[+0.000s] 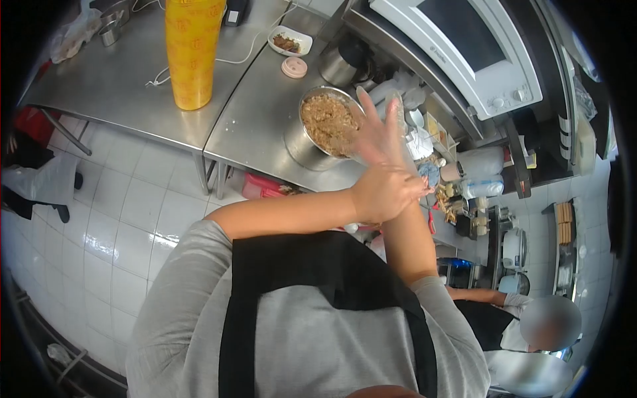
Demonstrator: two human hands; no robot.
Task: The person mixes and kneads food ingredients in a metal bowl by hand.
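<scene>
My right hand (381, 136) is raised with its fingers spread, beside the rim of a steel pot. A thin clear glove seems to cover it. Wrapped round its wrist, my left hand (387, 192) is closed on the glove's cuff or the wrist itself; which of them it grips is hard to make out. The steel pot (306, 149) stands on the metal table and holds a brown minced mixture (326, 123). Neither hand is in the mixture.
Behind the pot are a pink lid (294, 67), a white dish (289, 41) and a steel jug (340, 66). A yellow cylinder (192, 60) stands at left. A microwave (478, 50) is at upper right. A co-worker (484, 322) is at lower right.
</scene>
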